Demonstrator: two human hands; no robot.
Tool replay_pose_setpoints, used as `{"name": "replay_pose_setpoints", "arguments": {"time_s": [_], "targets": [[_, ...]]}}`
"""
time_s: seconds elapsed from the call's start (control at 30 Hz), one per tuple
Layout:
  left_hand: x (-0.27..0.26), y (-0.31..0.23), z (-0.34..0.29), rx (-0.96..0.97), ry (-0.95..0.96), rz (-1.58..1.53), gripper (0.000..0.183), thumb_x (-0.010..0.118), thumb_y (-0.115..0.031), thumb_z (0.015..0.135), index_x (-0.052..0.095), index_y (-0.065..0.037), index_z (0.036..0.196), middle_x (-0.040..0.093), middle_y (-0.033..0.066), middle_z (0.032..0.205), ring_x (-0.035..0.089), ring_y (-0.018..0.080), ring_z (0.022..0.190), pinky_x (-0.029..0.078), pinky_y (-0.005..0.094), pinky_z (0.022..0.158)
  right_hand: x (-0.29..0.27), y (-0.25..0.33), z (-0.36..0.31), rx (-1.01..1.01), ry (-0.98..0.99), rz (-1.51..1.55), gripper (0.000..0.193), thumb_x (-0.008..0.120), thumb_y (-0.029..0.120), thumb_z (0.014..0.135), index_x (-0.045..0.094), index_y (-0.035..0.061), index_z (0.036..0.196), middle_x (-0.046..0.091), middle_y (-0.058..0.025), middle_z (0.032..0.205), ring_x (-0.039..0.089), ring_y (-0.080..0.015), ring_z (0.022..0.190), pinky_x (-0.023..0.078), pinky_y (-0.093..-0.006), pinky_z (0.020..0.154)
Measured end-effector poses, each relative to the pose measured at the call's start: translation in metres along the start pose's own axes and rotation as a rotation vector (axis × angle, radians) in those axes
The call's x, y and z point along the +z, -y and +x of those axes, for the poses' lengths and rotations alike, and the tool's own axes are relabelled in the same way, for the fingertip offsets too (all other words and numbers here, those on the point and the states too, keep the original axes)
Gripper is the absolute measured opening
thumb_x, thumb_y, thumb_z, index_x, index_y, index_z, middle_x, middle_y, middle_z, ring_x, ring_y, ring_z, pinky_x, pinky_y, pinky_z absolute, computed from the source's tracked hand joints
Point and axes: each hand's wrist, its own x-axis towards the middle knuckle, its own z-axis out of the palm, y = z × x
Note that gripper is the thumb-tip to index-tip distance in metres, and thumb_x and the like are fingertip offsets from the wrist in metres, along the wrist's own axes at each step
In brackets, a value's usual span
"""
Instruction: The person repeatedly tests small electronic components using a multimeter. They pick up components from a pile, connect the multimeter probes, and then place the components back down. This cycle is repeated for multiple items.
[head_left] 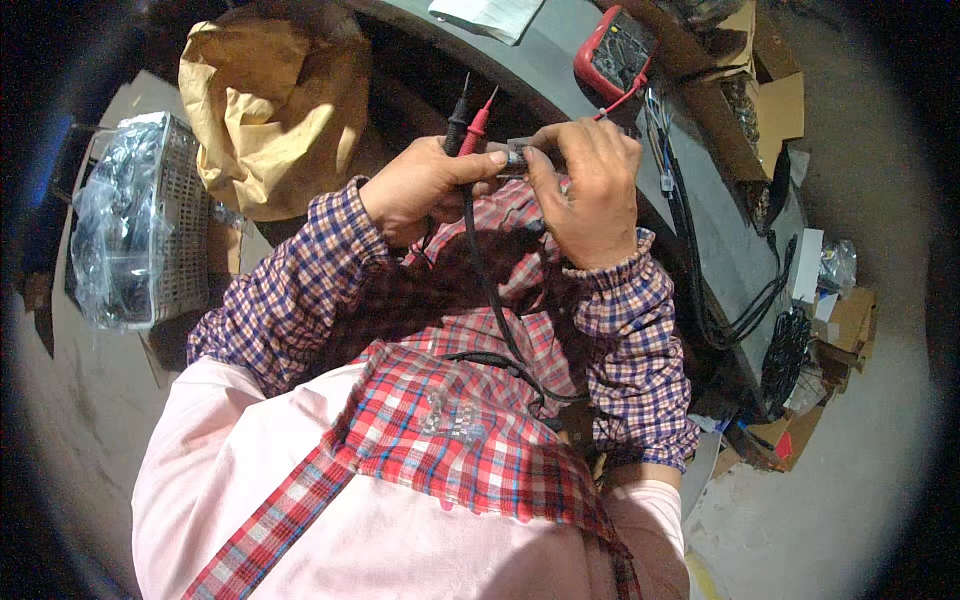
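Observation:
My left hand (418,185) is closed around a black test probe (457,122) and a red test probe (475,128), their metal tips pointing up and away. Its thumb also presses against a small grey cylindrical part (515,158). My right hand (595,190) pinches that same part from the other side, between thumb and fingers; its exact kind is too small to tell. Below the left hand a black cable (482,265) hangs down over my red checked apron (450,400). Where the cable joins is hidden by the fingers.
A red-framed multimeter (612,55) lies on the grey bench (560,50), a red lead beside it. Black cables (690,270) drape along the bench at right, near cardboard boxes (780,110). At left stand a brown paper sack (270,120) and a white plastic basket (185,220).

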Motion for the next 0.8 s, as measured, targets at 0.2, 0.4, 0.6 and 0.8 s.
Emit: {"name": "replay_pose_setpoints", "arguments": {"time_s": [0.2,0.4,0.6,0.8], "targets": [[-0.001,0.005,0.005,0.018,-0.019,-0.002,0.015,0.066,-0.024,0.087,0.059,-0.011,0.083,0.051,-0.0046,0.063,0.028,0.0031,0.042,0.018,0.0219,0.039,0.003,-0.001,0.0,0.025,-0.01,-0.007,0.011,0.068,0.013,0.076,0.06,0.0081,0.083,0.059,-0.0049,0.08,0.055,-0.0255,0.081,0.036,-0.0367,0.076],[0.014,0.005,0.001,0.219,-0.077,0.001,0.023,0.071,-0.024,0.084,0.063,-0.005,0.095,0.06,-0.002,0.077,0.051,0.0058,0.063,0.041,0.0211,0.057,0.009,0.001,-0.001,0.095,-0.034,0.057,0.015,0.068,0.017,0.077,0.056,0.0102,0.083,0.055,-0.0044,0.076,0.053,-0.0258,0.077,0.035,-0.0393,0.073],[0.005,0.011,0.008,0.253,-0.276,0.046,0.025,0.074,-0.022,0.081,0.065,-0.001,0.091,0.063,0.0002,0.083,0.055,0.0075,0.074,0.044,0.0234,0.069,-0.005,0.003,-0.018,0.33,-0.137,0.197,0.028,0.061,0.017,0.083,0.056,0.0058,0.108,0.059,-0.0087,0.09,0.054,-0.0279,0.085,0.038,-0.0407,0.078],[-0.019,0.029,0.016,0.294,-0.385,0.112,0.023,0.072,-0.024,0.083,0.068,-0.002,0.087,0.063,-0.0015,0.079,0.053,0.0057,0.07,0.042,0.0218,0.065,-0.033,-0.019,-0.073,0.22,0.196,-0.129,0.033,0.069,0.017,0.077,0.059,0.0083,0.108,0.057,-0.0112,0.107,0.051,-0.0299,0.102,0.04,-0.0421,0.086]]}}
